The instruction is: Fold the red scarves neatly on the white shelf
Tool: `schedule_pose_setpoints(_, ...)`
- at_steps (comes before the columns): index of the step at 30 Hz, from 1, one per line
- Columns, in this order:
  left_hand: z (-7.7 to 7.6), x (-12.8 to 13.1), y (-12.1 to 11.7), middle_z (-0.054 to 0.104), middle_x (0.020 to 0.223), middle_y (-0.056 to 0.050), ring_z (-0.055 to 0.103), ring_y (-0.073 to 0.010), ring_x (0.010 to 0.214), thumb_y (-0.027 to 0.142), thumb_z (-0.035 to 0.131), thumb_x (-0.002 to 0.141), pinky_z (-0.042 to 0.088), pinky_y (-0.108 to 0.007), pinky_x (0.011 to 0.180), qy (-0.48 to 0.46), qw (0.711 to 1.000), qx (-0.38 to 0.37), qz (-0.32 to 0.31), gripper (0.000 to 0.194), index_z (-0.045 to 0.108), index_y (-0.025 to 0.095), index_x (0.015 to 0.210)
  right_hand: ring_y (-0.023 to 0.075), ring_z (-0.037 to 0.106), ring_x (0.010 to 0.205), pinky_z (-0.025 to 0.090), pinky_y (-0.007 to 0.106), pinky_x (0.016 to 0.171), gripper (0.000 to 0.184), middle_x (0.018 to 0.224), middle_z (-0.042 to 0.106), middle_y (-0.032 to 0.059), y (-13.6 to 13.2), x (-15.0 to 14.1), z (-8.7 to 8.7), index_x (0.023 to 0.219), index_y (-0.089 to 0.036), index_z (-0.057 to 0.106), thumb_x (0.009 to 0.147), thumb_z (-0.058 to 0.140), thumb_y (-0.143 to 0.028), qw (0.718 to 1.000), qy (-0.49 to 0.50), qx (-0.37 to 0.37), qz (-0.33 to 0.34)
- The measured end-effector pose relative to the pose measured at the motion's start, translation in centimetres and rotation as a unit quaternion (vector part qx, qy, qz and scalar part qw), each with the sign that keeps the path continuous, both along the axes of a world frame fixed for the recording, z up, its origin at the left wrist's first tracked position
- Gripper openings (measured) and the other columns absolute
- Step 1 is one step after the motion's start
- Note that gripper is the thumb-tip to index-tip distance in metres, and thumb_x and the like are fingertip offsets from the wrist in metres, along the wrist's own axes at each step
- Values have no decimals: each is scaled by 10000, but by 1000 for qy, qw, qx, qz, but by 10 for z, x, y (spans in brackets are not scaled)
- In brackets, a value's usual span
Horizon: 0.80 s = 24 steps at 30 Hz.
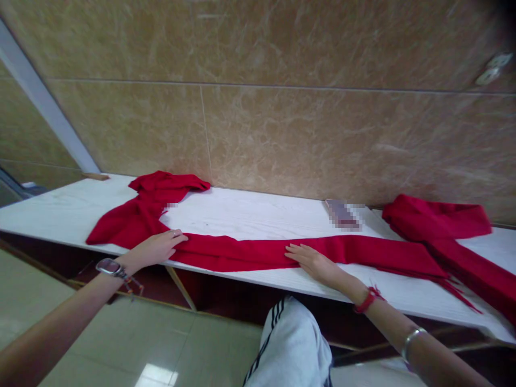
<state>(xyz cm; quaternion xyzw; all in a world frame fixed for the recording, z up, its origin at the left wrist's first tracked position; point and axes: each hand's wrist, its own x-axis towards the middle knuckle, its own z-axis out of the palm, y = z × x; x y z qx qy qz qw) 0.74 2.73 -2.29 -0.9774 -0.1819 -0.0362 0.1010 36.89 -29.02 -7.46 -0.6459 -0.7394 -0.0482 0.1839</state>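
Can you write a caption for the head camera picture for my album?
Left hand and right hand resting on a long red cloth along a white counter.

Red cloth (250,253): matt, soft-looking textile, lightly creased, ending in loose threads. White bench top (242,212): smooth, low sheen, faintly wood-grained. Wall panels (290,142): marbled, stone-like, apparently polished. Floor tiles (205,349): glossy, mirroring a light from where I stand. Wristwatch (108,266): shiny face. Bangle (411,343): bright, silvery metal. Red wristband (366,301): cord-like. Trousers (296,338): matt fabric.
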Motion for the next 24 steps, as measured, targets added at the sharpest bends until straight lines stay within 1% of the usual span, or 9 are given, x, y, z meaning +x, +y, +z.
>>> schedule_pose_setpoints(3, -22, -8, 5, 520, 1176, -103, 522, -219, 1044, 110, 415, 796, 427, -312, 894, 43, 999, -3, 17, 388, 524, 162, 1165, 197, 381, 1254, 325, 417, 1046, 485, 1334, 465, 81, -4, 4, -1, 1276, -187, 476, 823, 344, -77, 998, -31, -44, 15)
schedule_pose_setpoints(5, -28, -7, 12, 509, 1176, -109, 534, -222, 1011, 85, 413, 788, 444, -316, 854, 49, 998, 2, 35, 417, 492, 152, 1192, 189, 339, 1279, 299, 419, 1059, 554, 1367, 425, 73, -6, 11, -3, 1318, -189, 420, 796, 324, -30, 998, -38, -48, -12)
schedule_pose_setpoints(8, -24, -5, 23, 512, 1146, -102, 541, -202, 956, 20, 401, 761, 451, -299, 810, 50, 997, 23, 54, 441, 478, 144, 1178, 174, 336, 1280, 293, 410, 1062, 613, 1371, 422, 68, -8, 25, -5, 1330, -186, 398, 762, 284, 16, 997, -30, -64, -39)
schedule_pose_setpoints(12, -15, 3, 34, 521, 1090, -106, 523, -194, 950, -15, 354, 769, 462, -259, 722, 32, 987, 98, 120, 403, 481, 126, 1125, 171, 329, 1283, 274, 419, 1068, 638, 1390, 392, 76, -7, 36, -8, 1341, -174, 375, 741, 280, 21, 996, -17, -78, -44)
schedule_pose_setpoints(14, -12, 11, 36, 522, 1071, -113, 523, -207, 945, -8, 332, 785, 466, -263, 691, 18, 982, 131, 133, 395, 482, 119, 1127, 185, 332, 1282, 272, 437, 1063, 628, 1393, 386, 86, -7, 39, -9, 1342, -166, 370, 740, 308, 2, 995, -17, -79, -56)
schedule_pose_setpoints(17, -12, 25, 32, 540, 1059, -120, 526, -232, 976, -7, 357, 757, 455, -329, 799, 5, 987, 135, 84, 433, 512, 125, 1140, 200, 337, 1280, 271, 455, 1059, 627, 1382, 402, 87, -9, 42, -12, 1343, -178, 364, 736, 349, -23, 994, -18, -73, -74)
schedule_pose_setpoints(20, -15, 39, 20, 533, 1177, -125, 489, -242, 1101, 7, 391, 738, 381, -367, 948, -5, 997, 80, 0, 494, 529, 154, 1189, 192, 335, 1281, 276, 442, 1060, 640, 1374, 414, 79, -11, 45, -12, 1344, -194, 362, 731, 337, -10, 995, -18, -61, -72)
schedule_pose_setpoints(22, -14, 46, 13, 485, 1290, -99, 445, -208, 1179, 3, 343, 763, 335, -346, 1006, -7, 999, 39, -35, 537, 498, 177, 1246, 192, 342, 1277, 287, 435, 1057, 635, 1373, 416, 79, -11, 45, -9, 1347, -194, 359, 739, 331, -11, 996, -9, -50, -71)
schedule_pose_setpoints(24, -12, 48, 10, 431, 1356, -60, 390, -154, 1237, -27, 271, 761, 297, -308, 1042, -7, 999, 13, -40, 601, 440, 176, 1301, 193, 348, 1274, 293, 437, 1055, 628, 1372, 416, 82, -11, 46, -4, 1354, -195, 348, 750, 332, -21, 996, 3, -29, -81)
